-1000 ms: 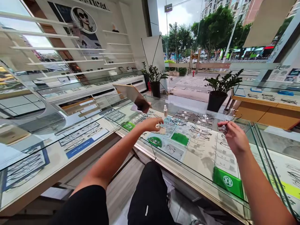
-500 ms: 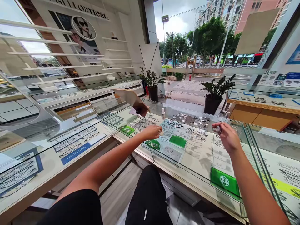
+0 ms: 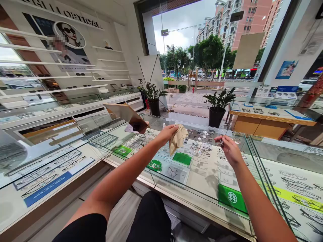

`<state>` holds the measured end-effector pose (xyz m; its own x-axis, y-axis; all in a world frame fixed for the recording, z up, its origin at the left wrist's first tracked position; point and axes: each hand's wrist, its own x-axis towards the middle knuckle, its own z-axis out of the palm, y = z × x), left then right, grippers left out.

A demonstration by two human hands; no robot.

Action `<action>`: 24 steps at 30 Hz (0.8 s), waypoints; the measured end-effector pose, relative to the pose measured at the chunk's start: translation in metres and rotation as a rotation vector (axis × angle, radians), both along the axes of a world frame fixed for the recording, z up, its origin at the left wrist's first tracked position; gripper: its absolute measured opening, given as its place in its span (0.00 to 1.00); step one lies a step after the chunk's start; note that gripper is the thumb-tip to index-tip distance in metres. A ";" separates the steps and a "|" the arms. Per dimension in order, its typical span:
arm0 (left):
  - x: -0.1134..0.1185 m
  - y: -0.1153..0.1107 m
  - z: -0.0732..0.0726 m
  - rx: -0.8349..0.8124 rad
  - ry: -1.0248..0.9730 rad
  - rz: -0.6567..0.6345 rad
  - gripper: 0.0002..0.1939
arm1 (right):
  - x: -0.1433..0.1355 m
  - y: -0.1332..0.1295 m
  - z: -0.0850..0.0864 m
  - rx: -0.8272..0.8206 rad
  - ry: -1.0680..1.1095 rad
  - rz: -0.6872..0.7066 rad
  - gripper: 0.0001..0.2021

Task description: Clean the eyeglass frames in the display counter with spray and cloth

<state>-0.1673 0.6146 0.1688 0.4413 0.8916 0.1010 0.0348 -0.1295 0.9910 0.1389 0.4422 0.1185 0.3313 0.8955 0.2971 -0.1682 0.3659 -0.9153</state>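
A crumpled beige cloth (image 3: 178, 138) hangs from the closed fingers of my left hand (image 3: 167, 131), above the glass counter. To the right, my right hand (image 3: 230, 148) pinches a pair of thin-framed glasses (image 3: 222, 131); their outline is faint against the background. The white cap of a small bottle (image 3: 164, 125) shows just behind my left hand, which hides the rest of it. Beneath both hands, rows of eyeglasses (image 3: 202, 148) lie inside the glass display case (image 3: 207, 183).
Green cards (image 3: 182, 158) lie inside the case. A tilted mirror (image 3: 128, 116) stands on the counter at left. Beyond the counter are potted plants (image 3: 217, 107) and a wooden display table (image 3: 267, 119). Another glass case (image 3: 285, 158) adjoins at right.
My left hand has risen and now holds up the beige cloth, of which only a scrap showed before. My right hand keeps the glasses. The view has shifted to the right.
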 end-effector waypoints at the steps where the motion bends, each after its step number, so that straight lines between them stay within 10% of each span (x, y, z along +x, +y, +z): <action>1: 0.014 -0.001 0.002 -0.036 -0.037 -0.026 0.21 | 0.000 0.000 0.001 0.002 0.001 0.003 0.14; 12: 0.137 -0.017 -0.017 -0.286 -0.377 -0.371 0.29 | -0.006 -0.001 0.011 -0.031 -0.045 0.107 0.16; 24: 0.151 -0.046 -0.045 -0.180 -0.398 -0.516 0.28 | -0.006 0.002 0.004 -0.072 -0.162 0.175 0.14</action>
<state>-0.0159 0.5687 0.1236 0.7751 0.5946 0.2137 -0.3597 0.1372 0.9229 0.1327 0.4444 0.1222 0.1220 0.9558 0.2674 -0.0719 0.2772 -0.9581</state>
